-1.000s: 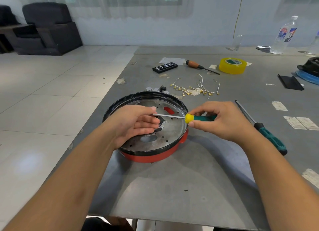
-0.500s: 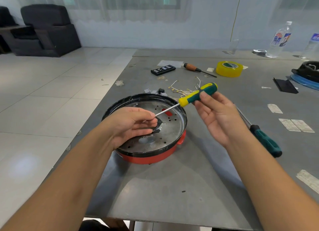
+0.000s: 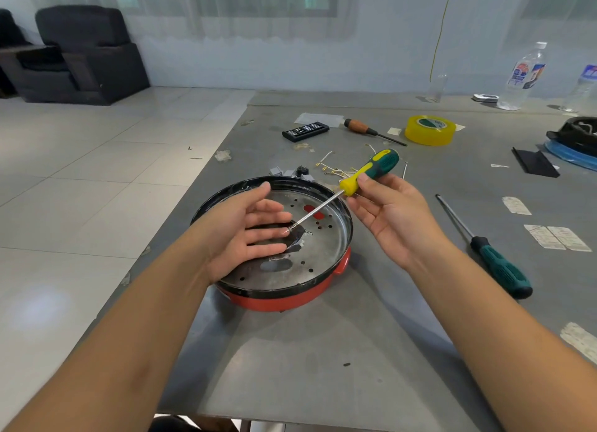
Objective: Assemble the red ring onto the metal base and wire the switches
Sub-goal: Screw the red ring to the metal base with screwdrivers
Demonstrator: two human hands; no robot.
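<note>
Screwdriver (image 3: 368, 172) pinched in my right hand (image 3: 392, 213), I am aiming its tip at the metal base (image 3: 318, 254) centre, left hand (image 3: 240, 229) hovering open, judging a screw needs seating next.

Scene evenly bright with cool daylight from the curtained windows (image 3: 258, 8) at the far wall. Soft shadows fall toward the near side on the grey table (image 3: 323, 367). Pale glare patch on the floor tiles (image 3: 42, 305), near left. Wide-angle bending at edges; focus sharp.
</note>
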